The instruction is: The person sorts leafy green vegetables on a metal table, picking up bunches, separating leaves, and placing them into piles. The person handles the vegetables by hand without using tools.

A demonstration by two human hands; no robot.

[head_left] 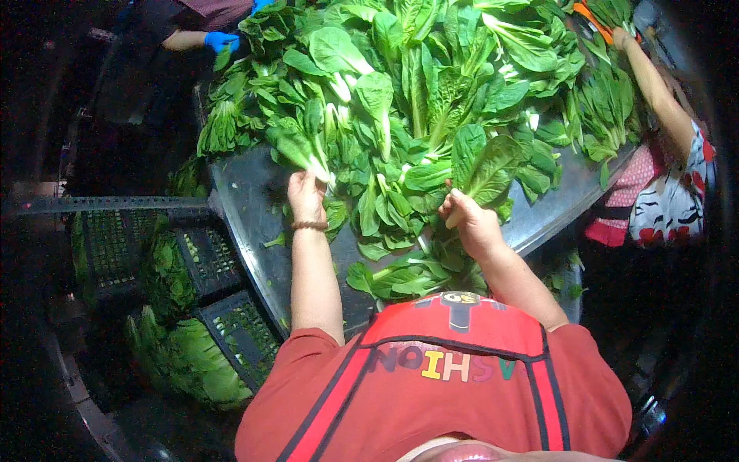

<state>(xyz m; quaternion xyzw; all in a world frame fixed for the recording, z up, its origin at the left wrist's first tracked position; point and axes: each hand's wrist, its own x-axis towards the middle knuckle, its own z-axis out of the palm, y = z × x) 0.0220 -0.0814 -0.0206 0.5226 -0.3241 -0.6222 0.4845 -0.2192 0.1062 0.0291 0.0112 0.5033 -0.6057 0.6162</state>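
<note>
A large heap of leafy greens (419, 85) with pale stems covers a metal table (258, 204) before me. My left hand (308, 200), at the heap's near left, has its fingers closed at the white base of a bok choy (302, 146), whose leaves point away from me. My right hand (468, 222) is closed in a pinch on the stem end of broad green leaves (493, 171), which stand up above the fingers. Between my hands lie several loose bok choy heads, and a smaller pile of greens (408, 277) rests close to my body.
Dark slatted crates (239, 327) stand below the table's left edge, with big bunches of greens (192, 358) beside them. At the far left is a co-worker's blue-gloved hand (222, 41). Another co-worker's hand (620, 38) is at the far right, near an orange-handled tool (593, 21).
</note>
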